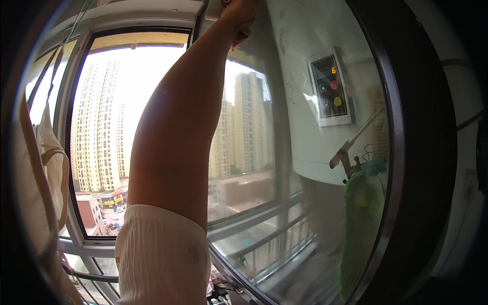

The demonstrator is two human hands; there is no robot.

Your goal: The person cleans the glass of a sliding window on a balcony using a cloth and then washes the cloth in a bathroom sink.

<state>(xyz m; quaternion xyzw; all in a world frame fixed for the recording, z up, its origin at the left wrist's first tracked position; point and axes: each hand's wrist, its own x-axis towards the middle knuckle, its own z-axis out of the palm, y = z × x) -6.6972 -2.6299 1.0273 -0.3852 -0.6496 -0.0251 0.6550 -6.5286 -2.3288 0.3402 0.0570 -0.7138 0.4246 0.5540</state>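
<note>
My left arm, in a white ribbed sleeve, reaches up across the middle of the head view. My left hand (244, 26) is at the top edge, partly cut off, in front of the upper part of a dark-framed glass pane (248, 198). Some fingertips look curled downward; what they touch or hold cannot be made out. A small pale object (214, 10) lies just left of the hand. My right hand is out of view.
An open window (91, 32) on the left looks onto high-rise buildings. Cloth (53, 171) hangs at the far left. Through the glass show a white water heater (305, 152) with a lit control panel (331, 87), a wooden-handled tool (358, 131) and a green hanging object (360, 228).
</note>
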